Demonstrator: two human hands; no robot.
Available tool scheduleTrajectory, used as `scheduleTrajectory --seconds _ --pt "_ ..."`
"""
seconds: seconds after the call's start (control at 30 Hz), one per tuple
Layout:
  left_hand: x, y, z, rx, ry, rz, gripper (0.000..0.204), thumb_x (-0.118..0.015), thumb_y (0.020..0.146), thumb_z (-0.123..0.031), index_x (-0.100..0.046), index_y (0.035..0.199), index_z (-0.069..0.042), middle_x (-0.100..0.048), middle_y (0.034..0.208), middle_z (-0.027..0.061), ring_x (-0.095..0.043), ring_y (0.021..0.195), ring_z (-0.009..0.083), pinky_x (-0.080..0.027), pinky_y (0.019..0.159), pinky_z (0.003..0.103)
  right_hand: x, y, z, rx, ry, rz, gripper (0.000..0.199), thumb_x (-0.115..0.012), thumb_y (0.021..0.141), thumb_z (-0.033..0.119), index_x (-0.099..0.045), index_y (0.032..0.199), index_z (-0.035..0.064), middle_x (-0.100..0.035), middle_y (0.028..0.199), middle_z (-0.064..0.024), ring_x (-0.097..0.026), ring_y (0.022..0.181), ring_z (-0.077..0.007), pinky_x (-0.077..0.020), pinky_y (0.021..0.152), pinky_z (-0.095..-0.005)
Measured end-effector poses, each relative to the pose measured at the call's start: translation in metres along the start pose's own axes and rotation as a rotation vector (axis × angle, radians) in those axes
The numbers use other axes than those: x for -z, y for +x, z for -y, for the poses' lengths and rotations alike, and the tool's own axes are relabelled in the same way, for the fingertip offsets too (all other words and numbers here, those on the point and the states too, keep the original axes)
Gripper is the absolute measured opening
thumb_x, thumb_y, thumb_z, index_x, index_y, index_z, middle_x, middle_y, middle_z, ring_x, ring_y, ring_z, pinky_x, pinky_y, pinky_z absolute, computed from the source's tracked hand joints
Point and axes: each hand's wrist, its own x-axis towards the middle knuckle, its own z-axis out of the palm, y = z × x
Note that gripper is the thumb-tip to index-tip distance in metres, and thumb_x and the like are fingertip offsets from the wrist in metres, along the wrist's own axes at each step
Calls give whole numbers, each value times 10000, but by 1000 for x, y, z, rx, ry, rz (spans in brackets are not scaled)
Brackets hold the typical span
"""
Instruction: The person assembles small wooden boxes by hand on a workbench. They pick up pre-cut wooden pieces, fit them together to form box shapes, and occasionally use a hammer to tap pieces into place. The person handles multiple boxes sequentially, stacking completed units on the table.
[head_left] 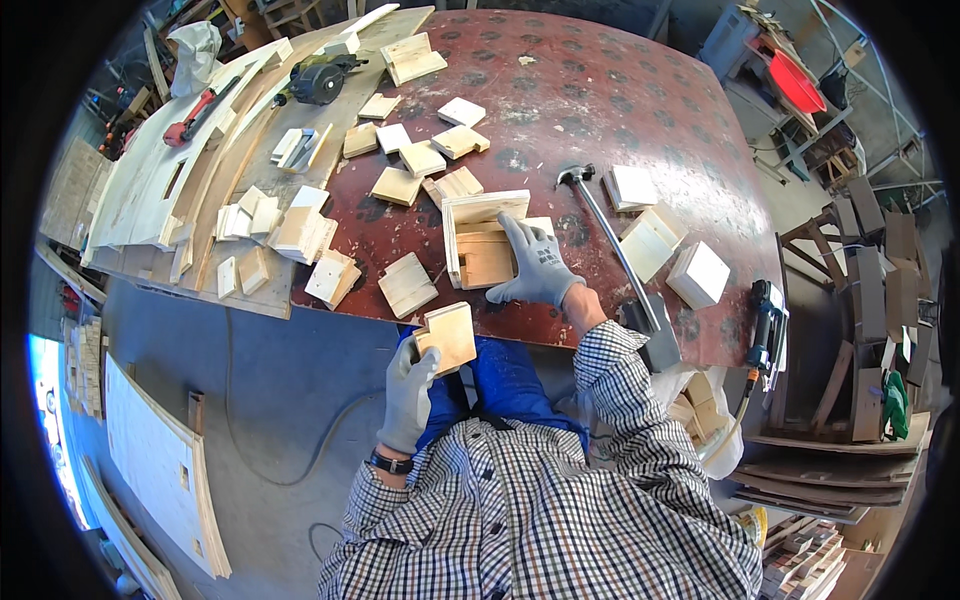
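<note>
My left hand, in a grey glove, holds a small square wooden block in front of the table's near edge. Fingers and thumb pinch the block at its left side. On the table just beyond it lies an open wooden box frame, with a brownish wood piece inside. My right hand, also gloved, rests over the right side of this frame, its thumb and fingers spread. The right palm hides part of the frame. To the right of that hand lies a claw hammer, its head pointing away from me.
Loose wooden blocks are scattered over the dark red table. Boards on the left carry a red power tool and a dark-green one. A nail gun with a hose sits at the right edge.
</note>
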Motion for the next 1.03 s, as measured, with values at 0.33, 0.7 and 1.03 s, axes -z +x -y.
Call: scheduleTrajectory --seconds 0.33,0.7,1.03 --pt "9 9 5 -77 18 -19 372 -649 1024 -202 -599 1339 -10 -626 1097 -6 -564 932 43 -468 787 205 -22 -28 10 -31 -76 -268 1096 -888 658 495 -403 1542 66 -535 1370 -196 -536 1212 -424 -386 1065 -548" --pt "4 122 -39 -231 58 328 509 -556 1059 -263 -516 1502 -16 -576 1348 45 -543 1273 127 -441 1119 325 -40 -17 70 -597 -199 -466 1238 -896 647 641 -363 1554 -12 -551 1271 -182 -578 1112 -364 -442 937 -524" --pt "35 154 -4 -255 220 312 419 -615 1073 -174 -532 1464 -50 -549 1445 145 -604 1293 250 -548 1081 377 -21 -36 36 -197 -190 -292 955 -877 778 474 -436 1558 142 -680 1155 -149 -661 1031 -366 -530 917 -493"
